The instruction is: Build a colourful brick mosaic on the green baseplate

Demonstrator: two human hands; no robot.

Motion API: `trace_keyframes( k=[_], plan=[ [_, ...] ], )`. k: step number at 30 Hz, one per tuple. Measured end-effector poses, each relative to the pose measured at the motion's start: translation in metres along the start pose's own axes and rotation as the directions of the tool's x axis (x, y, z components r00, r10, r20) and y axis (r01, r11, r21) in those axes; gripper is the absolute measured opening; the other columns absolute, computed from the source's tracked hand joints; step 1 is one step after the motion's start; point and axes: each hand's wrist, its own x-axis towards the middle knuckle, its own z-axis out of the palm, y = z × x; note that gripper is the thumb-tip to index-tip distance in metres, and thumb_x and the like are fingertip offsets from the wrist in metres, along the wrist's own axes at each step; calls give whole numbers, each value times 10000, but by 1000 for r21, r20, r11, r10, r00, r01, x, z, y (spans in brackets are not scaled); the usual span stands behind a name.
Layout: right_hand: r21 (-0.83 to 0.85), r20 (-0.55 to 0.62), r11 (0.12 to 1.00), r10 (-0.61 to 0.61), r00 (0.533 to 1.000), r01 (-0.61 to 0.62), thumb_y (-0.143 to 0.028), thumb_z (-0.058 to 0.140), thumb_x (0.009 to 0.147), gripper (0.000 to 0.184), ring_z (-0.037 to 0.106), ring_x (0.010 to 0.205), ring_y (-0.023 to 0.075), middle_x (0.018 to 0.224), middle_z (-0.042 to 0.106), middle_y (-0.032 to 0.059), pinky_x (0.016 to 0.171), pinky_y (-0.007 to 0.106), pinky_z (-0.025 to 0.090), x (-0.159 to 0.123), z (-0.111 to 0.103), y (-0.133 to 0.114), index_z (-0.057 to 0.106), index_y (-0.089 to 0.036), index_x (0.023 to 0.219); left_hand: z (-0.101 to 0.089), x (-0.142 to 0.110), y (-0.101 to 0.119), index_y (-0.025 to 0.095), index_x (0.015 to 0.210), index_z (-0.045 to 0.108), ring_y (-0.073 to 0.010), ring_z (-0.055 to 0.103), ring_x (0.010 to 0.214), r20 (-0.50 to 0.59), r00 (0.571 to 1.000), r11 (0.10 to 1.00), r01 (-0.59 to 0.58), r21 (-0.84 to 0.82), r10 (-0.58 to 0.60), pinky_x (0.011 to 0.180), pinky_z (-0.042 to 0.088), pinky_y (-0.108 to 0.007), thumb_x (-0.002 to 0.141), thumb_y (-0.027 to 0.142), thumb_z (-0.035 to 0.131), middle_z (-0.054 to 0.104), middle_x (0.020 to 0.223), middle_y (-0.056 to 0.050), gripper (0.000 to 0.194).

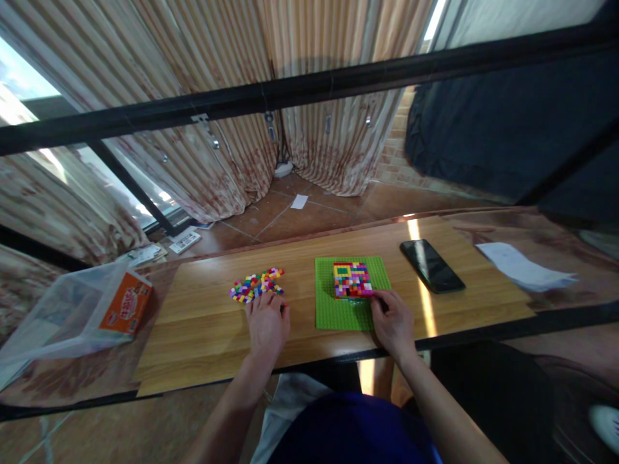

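Curtains hung beyond the table. The left hand curled by loose bricks, the right hand at a corner of the block on the green plate; I couldn't tell if either pinched anything. Bricks looked light, hard, best gripped by their sides.

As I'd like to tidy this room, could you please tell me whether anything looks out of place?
One thing: a white rectangular sheet lies by itself on the brown tiled floor beyond the light wooden tabletop, as if dropped.
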Motion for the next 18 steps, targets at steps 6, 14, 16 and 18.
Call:
trace_keyframes(
  k=[6,14,16,18],
  plan=[
    [-18,0,1000,11,1000,-11,-271,476,868,204,608,822,215,888,662,81,725,351,471,0,-1,-1,663,-187,872,3,5,5,219,828,652,-247,566,978,25,999,997,-39,-64,41,882,382,-403,851,229,544,658,1024,-59,111],
    [1,-5,1000,8,1000,-8,-274,469,870,208,608,809,212,873,662,78,729,354,475,1,-1,-2,661,-193,867,9,8,18,209,846,640,-240,575,909,96,985,984,-128,-122,140,838,409,-379,850,178,527,668,903,-59,116],
    [10,2,1000,11,1000,-11,-274,467,872,210,609,809,209,879,663,78,734,352,476,1,-1,-3,659,-190,871,10,8,20,202,900,639,-237,583,922,99,986,983,-122,-136,136,844,417,-369,845,178,537,671,929,-60,118],
    [4,6,1000,13,1000,-13,-272,468,874,209,609,817,208,887,663,79,738,350,474,2,-1,-3,658,-187,872,10,9,21,192,959,633,-233,593,930,100,986,982,-116,-147,131,858,422,-362,842,196,555,673,943,-62,140]
  ],
)
